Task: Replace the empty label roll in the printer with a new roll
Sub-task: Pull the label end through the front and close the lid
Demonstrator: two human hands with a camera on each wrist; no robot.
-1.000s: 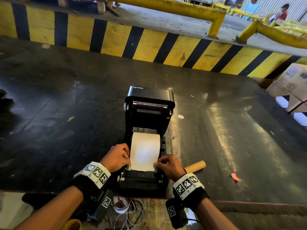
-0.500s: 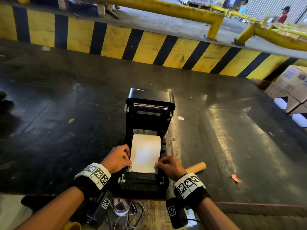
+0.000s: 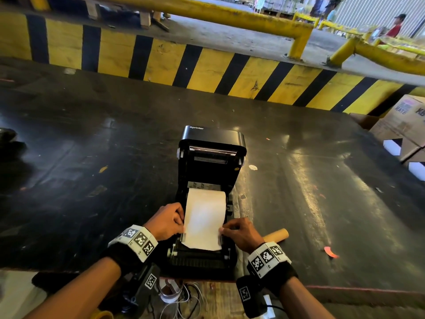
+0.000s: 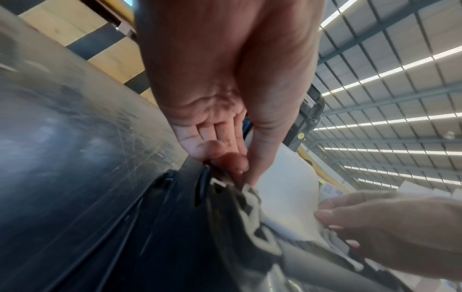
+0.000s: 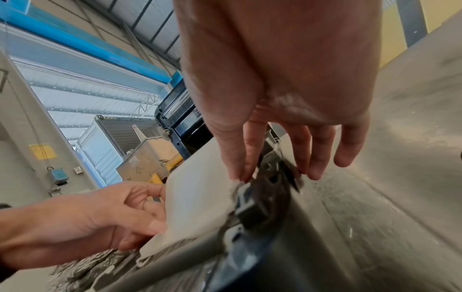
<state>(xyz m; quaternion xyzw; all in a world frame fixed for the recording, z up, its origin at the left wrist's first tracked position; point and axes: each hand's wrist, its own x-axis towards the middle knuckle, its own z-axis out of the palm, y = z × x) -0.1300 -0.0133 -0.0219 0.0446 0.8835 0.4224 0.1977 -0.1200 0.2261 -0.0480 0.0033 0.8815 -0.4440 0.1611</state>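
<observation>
A black label printer (image 3: 210,155) stands at the near edge of the dark table (image 3: 92,157) with its lid raised. White label paper (image 3: 204,219) runs from the roll inside toward the front roller. My left hand (image 3: 181,223) pinches the paper's left edge, and the left wrist view shows thumb and fingers (image 4: 240,171) closed on the paper (image 4: 287,197). My right hand (image 3: 222,231) pinches the right edge between thumb and forefinger (image 5: 241,175), its other fingers spread over the printer's side. The empty cardboard core (image 3: 276,234) lies on the table just right of my right hand.
A yellow and black striped curb (image 3: 207,63) borders the table's far side. Cardboard boxes (image 3: 404,125) stand at the right edge. An orange scrap (image 3: 330,252) lies right of the core. Cables (image 3: 184,302) and a tape roll (image 3: 170,293) hang below the near edge.
Both hands have drawn the paper's free end a little further toward the printer's front. The printer and the cardboard core have not moved.
</observation>
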